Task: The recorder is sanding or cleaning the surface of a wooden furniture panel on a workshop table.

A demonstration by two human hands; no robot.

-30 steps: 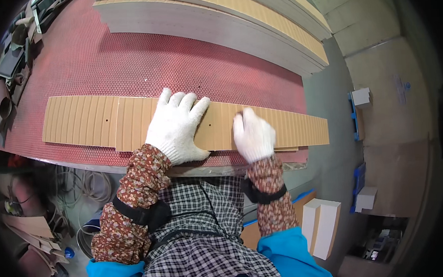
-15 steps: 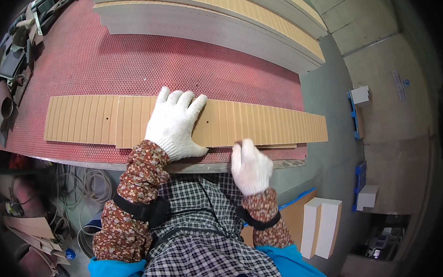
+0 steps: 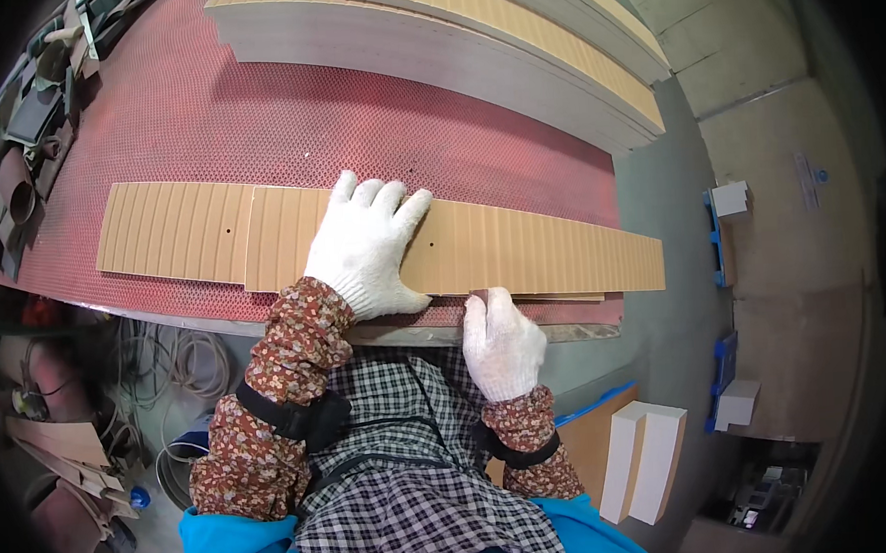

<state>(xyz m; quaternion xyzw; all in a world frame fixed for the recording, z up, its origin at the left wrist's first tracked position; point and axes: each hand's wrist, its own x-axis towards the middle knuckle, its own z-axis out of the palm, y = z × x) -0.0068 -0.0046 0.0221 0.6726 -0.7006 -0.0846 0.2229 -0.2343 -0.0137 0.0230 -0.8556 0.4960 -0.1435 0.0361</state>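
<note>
My left hand (image 3: 369,248), in a white knitted glove, lies flat with fingers spread on a long tan grooved board (image 3: 531,242), pressing it from above. A second grooved board (image 3: 175,228) sticks out on the left, partly beneath the first. Both have a small dark hole. At the near edge of the top board my gloved right hand (image 3: 504,341) is closed, its fingertips around a small brown piece (image 3: 480,294) that may be folded sandpaper; most of it is hidden. The boards rest on a table with a red mesh mat (image 3: 285,125).
Stacks of similar grooved boards (image 3: 431,52) stand along the table's far side. Scraps and curled sheets (image 3: 17,184) pile up at the far left. Coiled hoses (image 3: 192,365) lie on the floor at left; white-sided boxes (image 3: 643,461) stand at lower right.
My right hand has shifted slightly left along the board's near edge, still closed. My left hand stays spread on the board. The whole view has moved a little.
</note>
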